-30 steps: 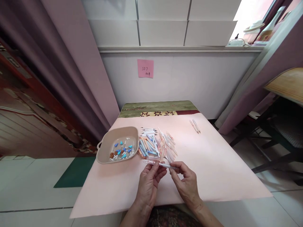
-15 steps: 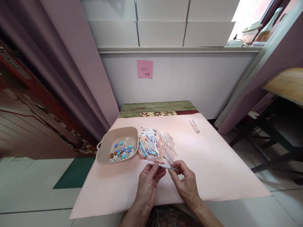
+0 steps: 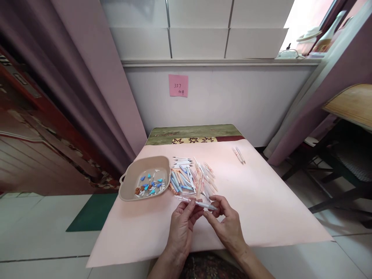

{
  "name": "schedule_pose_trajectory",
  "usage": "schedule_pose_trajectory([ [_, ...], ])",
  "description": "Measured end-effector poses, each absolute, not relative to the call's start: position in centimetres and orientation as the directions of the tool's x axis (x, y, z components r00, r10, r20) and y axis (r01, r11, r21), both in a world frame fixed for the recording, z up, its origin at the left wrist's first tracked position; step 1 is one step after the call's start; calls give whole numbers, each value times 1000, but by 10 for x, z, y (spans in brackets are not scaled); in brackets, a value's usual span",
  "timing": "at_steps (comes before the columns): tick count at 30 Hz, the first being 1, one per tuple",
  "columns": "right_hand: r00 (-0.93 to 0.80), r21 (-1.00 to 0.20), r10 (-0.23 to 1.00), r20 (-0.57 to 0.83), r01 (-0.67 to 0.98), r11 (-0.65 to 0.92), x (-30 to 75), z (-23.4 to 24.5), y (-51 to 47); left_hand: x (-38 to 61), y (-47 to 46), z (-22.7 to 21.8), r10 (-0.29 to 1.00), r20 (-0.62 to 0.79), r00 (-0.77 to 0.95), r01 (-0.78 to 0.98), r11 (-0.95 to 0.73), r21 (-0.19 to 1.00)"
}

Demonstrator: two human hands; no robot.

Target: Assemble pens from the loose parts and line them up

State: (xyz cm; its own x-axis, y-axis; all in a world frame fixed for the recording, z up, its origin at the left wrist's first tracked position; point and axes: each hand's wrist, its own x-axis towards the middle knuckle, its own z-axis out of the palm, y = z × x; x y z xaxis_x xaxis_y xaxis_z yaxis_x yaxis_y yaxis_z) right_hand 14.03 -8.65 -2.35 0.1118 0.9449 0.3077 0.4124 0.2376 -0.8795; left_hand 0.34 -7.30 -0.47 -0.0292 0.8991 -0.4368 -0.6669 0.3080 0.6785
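A slim pen (image 3: 205,204) with a clear, pinkish barrel and a pale tip section lies across my left hand (image 3: 180,224), pinched between thumb and fingers. Its tip points right. My right hand (image 3: 229,224) is beside the tip, thumb below the pen and fingers curled above and behind it, with a gap between them. Just beyond the hands are patterned clear pen barrels (image 3: 207,176), blue and orange pen parts (image 3: 178,180) and white refills with dark ends (image 3: 181,162).
A beige basin (image 3: 128,186) on the left holds small blue, brown and white pieces (image 3: 149,188). A few pens (image 3: 238,155) lie at the far right of the pink-covered table (image 3: 267,209). A pink note (image 3: 178,85) is stuck on the wall behind.
My right thumb has come off the pen's tip end and moved down and left, so more of the tip shows. My left hand keeps its hold on the pen.
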Motion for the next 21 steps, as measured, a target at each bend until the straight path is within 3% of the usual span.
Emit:
schedule_pose_trajectory([
  [14, 61, -881, 960, 272, 418, 223, 140, -26, -88, 6, -77, -3, 934, -346, -92, -567, 236, 789],
  [21, 24, -940, 987, 157, 310, 142, 142, -35, -91, 7, -79, -7, 940, -334, -75, -534, 245, 809],
])
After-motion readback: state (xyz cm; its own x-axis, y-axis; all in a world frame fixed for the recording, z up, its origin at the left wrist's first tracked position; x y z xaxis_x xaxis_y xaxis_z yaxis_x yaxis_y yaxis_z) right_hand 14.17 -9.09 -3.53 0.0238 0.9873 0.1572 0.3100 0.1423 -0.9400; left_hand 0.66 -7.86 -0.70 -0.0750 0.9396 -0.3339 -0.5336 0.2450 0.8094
